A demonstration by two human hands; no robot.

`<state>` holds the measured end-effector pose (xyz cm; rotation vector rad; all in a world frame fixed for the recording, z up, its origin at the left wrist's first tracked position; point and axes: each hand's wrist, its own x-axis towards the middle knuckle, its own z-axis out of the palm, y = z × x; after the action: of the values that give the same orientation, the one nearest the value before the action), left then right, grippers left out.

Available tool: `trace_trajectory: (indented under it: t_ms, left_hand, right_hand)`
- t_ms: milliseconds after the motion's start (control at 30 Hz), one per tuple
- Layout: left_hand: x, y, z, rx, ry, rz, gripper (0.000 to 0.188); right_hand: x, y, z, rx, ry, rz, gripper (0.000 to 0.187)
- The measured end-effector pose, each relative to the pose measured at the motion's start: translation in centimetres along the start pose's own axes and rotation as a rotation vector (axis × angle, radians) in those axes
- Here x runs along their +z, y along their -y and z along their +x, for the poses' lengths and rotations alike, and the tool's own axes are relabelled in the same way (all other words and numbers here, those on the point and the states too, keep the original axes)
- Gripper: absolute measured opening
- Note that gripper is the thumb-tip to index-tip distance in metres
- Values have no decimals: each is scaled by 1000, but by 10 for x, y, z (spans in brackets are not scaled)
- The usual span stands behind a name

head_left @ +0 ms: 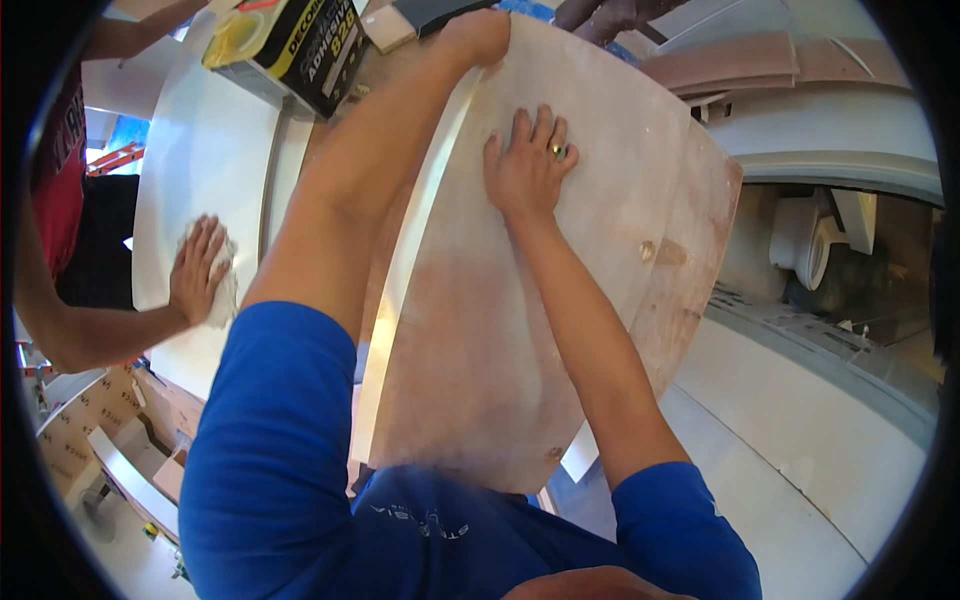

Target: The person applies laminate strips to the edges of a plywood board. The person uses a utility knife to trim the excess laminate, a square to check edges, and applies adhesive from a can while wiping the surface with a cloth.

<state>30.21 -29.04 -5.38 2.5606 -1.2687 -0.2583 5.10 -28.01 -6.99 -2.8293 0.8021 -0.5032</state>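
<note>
In the head view, the board [465, 310] lies under the right hand [530, 170], which rests flat on it near the far end, fingers spread and gripping nothing. The left hand [482, 40] is at the board's far left corner, its fingers hidden; I cannot tell if it grasps anything. 1 can [290, 50] stands left of it.

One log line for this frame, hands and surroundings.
left hand: at far-left corner of panel, fingers hidden | right hand: spread on panel | nearby: yellow-black can, co-worker's hand on pale cloth
</note>
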Motion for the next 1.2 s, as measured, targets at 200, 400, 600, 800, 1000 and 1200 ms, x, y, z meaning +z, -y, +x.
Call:
trace_trajectory:
  t_ms: [200,400,600,800,1000,1200]
  left_hand:
    - [-11,-14,-39,92,50,206,29]
    - [-26,-38,-176,-96,186,92,37]
    - [-35,-76,-320,-255,407,54,59]
    - [-50,-93,-433,-332,570,-52,72]
    - [-70,-81,-518,-481,300,-290,52]
    - [19,-70,-626,-793,-8,-877,34]
  right_hand:
    - [10,-3,-3,-7,-3,-40,57]
    - [8,5,-1,-2,27,-44,60]
    - [12,0,-3,-30,6,-39,59]
    - [18,-3,0,-35,-29,-50,60]
    - [7,5,-3,-22,54,1,61]
    - [1,-23,-10,-84,60,145,56]
